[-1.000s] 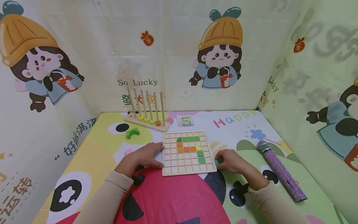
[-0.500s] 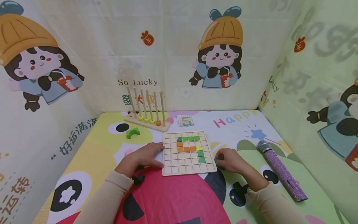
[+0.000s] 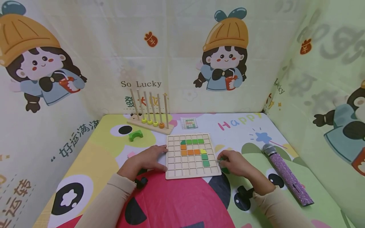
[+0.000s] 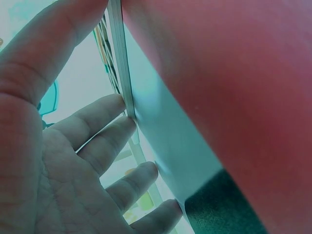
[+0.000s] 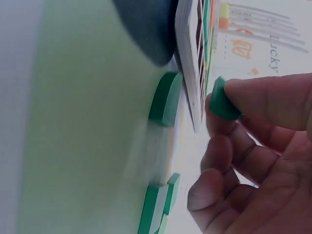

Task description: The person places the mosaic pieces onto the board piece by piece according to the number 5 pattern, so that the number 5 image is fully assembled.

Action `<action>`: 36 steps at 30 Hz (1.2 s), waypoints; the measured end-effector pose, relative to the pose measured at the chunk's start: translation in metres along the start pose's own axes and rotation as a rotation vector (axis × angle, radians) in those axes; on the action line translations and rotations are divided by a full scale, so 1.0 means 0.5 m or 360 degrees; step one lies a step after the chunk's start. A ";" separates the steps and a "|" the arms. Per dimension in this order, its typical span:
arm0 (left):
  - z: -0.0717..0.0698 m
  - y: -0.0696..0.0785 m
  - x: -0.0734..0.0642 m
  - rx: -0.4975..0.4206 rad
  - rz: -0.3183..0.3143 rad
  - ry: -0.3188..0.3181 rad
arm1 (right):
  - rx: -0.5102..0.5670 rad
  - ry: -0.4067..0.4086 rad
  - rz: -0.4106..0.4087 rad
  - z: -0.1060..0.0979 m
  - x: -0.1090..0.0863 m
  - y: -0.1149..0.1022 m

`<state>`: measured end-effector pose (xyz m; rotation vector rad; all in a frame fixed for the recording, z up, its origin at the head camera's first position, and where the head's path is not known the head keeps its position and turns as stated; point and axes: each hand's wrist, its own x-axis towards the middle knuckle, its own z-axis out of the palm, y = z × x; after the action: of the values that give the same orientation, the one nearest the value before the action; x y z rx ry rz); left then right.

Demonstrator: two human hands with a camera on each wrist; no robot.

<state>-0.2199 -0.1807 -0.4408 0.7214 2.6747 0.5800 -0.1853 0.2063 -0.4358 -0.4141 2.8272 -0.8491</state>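
Observation:
A square wooden grid board (image 3: 186, 165) lies on the table with green, orange and yellow blocks (image 3: 190, 152) in some cells. My left hand (image 3: 146, 157) touches the board's left edge, thumb and fingers spread; the left wrist view shows those fingers (image 4: 102, 117) fairly straight. Just off the board's right edge, my right hand (image 3: 236, 163) pinches a small green block (image 5: 224, 103) with one curved side between thumb and forefinger. Below it on the table lies another green block with a curved side (image 5: 165, 100), partly visible in the head view. More green blocks (image 5: 153, 207) lie nearby.
Behind the board stand a wooden peg rack (image 3: 149, 124) with yellow and orange beads and a small printed grid card (image 3: 188, 123). A green arch block (image 3: 135, 135) sits at the left. To the right lies a glittery purple microphone (image 3: 288, 174).
My right hand has raised a green block slightly from the table, close to the board's edge. Another green block now shows beneath that hand. The left hand stays in place.

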 end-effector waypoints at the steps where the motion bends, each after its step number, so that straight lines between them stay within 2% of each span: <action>1: 0.000 0.001 0.000 -0.0004 0.0000 -0.0002 | 0.0012 0.0016 -0.0005 0.001 0.001 -0.001; 8: -0.002 0.002 0.001 0.0004 -0.0007 -0.0007 | 0.0174 -0.0022 -0.0052 0.020 0.010 -0.020; 14: -0.001 -0.002 0.002 0.0010 -0.0003 -0.0002 | 0.0219 -0.0065 -0.0078 0.033 0.012 -0.039; 25: -0.002 -0.001 0.002 0.0009 0.0001 -0.0008 | 0.0167 -0.0072 -0.0145 0.043 0.015 -0.055; 36: -0.004 0.002 0.004 0.0012 -0.0012 -0.0019 | 0.0011 -0.0044 -0.0095 0.049 0.013 -0.068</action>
<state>-0.2220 -0.1793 -0.4388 0.7145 2.6688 0.5622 -0.1787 0.1644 -0.4374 -0.5082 2.7987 -0.8570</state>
